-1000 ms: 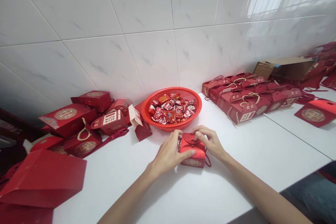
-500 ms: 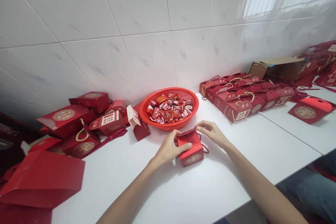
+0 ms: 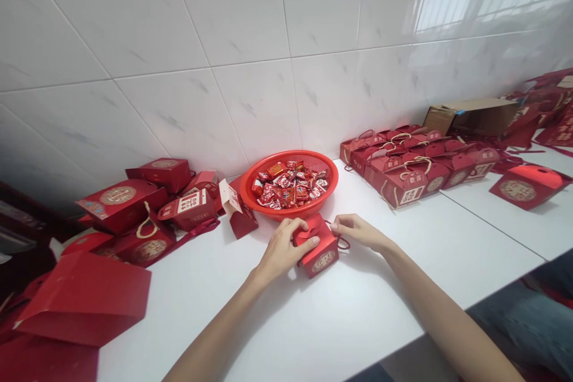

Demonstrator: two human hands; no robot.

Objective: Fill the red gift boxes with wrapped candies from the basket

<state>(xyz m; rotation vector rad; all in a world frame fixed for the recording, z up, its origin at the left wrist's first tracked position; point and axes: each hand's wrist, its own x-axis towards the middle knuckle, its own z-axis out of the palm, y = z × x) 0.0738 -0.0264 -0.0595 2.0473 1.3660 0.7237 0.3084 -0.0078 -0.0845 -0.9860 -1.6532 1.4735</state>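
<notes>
A small red box with a round pale emblem stands on the white table in front of the basket. My left hand grips it from the left, thumb on the top and fingers at the back edge. At the box's right side my right hand has its thumb and fingertips together on the dark red cord. Right behind the box is a red-orange plastic basket holding several wrapped candies.
Several red boxes lie piled at the left, with a large one nearer. Rows of red boxes stand at the right, beside a cardboard box and a single box. A person's denim-clad leg shows at lower right.
The top flap of the box has been folded down, and the box has turned slightly. My right hand has moved from the flap down to the cord.
</notes>
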